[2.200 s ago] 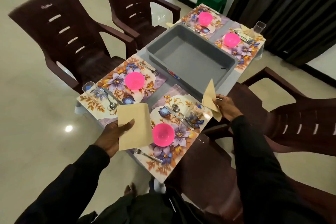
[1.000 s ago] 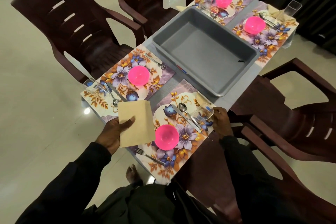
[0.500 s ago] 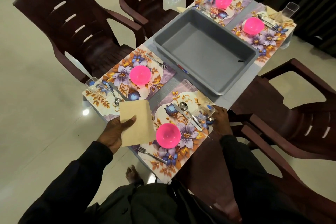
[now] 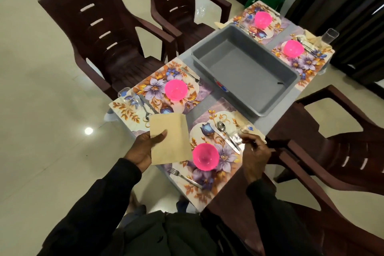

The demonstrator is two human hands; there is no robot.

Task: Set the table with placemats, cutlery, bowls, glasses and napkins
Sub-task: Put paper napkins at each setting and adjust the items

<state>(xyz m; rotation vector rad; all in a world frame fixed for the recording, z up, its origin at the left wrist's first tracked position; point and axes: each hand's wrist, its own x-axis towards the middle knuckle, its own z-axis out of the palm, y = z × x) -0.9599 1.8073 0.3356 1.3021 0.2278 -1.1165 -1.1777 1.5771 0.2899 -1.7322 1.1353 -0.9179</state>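
1. Head view: left hand [image 4: 143,151] pinches a tan napkin [image 4: 170,141], thumb on top, held over the worktop's [image 4: 207,102] near edge, just beside the pink bowl [image 4: 204,157].
2. Same view, right hand [image 4: 254,151] sits curled against the clear glass [image 4: 242,133] on the near placemat [image 4: 207,185] — can't tell if it's actually gripping.

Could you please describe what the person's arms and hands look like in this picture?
Both arms wear long, plain black fabric sleeves, the left sleeve and the right sleeve, reaching to the wrists. The left grip and the right grip are bare hands: no gloves, and no watch or ring shows.
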